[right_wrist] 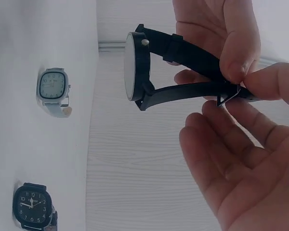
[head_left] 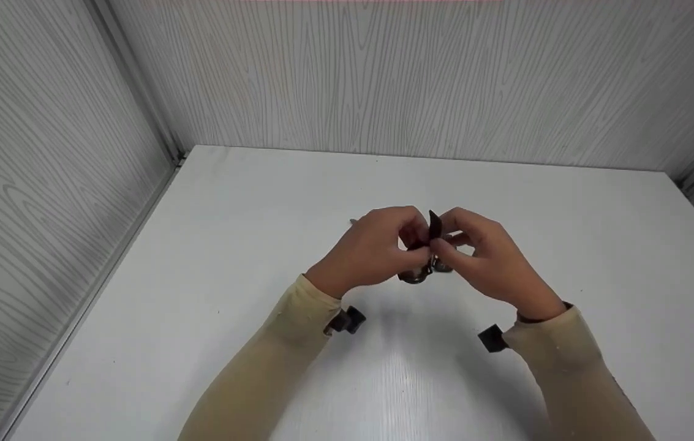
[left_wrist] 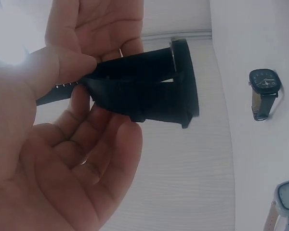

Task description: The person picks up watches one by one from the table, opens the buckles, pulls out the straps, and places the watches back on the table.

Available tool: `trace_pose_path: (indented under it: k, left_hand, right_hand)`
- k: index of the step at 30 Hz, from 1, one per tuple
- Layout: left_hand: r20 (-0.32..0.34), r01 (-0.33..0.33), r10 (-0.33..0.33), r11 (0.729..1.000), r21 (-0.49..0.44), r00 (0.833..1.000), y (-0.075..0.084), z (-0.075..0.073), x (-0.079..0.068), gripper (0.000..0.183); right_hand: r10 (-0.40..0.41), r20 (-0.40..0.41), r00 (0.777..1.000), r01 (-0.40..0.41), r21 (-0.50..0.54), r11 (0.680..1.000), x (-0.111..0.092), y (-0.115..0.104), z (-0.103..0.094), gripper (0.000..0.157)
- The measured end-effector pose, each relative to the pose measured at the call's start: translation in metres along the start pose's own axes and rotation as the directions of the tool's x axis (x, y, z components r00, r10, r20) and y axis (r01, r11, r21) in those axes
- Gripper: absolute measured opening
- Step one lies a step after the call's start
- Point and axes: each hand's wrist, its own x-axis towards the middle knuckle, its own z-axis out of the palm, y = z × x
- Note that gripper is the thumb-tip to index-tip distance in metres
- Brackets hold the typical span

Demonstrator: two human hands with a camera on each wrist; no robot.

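Watch (left_wrist: 139, 96) is held above the bench (head_left: 261, 208), its long axis roughly upright: the case (right_wrist: 143, 72) is hung below the fingers (right_wrist: 272, 79), the meeting strap ends (head_left: 435, 225) are pinched by left hand (head_left: 380, 248) and right hand (head_left: 487, 260), neither being clearly nearer.

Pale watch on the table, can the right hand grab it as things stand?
Probably not: the right hand is pinching the dark strap of the held watch. If it let go, nothing visible in the right wrist view blocks the pale watch.
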Motion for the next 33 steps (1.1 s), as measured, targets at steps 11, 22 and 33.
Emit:
trace_pose_path:
  k: [11,22,33]
  left_hand:
    - [0.124,0.053,-0.031,0.983,-0.174,0.992,-0.0023,-0.0102,0.0007,0.017]
    - [0.107,0.065,-0.048,0.984,-0.165,0.993,-0.0029,-0.01,0.0,0.018]
    - [0.099,0.075,-0.057,0.979,-0.189,0.993,-0.0045,-0.0104,-0.0003,0.018]
  right_hand:
    - [-0.003,0.005,1.0,0.002,0.179,0.984,-0.0022,0.0005,-0.0019,0.011]
    - [0.032,0.002,0.999,-0.032,0.151,0.988,-0.0018,0.0035,0.0005,0.032]
    - [-0.034,0.033,0.999,0.026,0.206,0.978,-0.0003,0.0048,0.001,0.021]
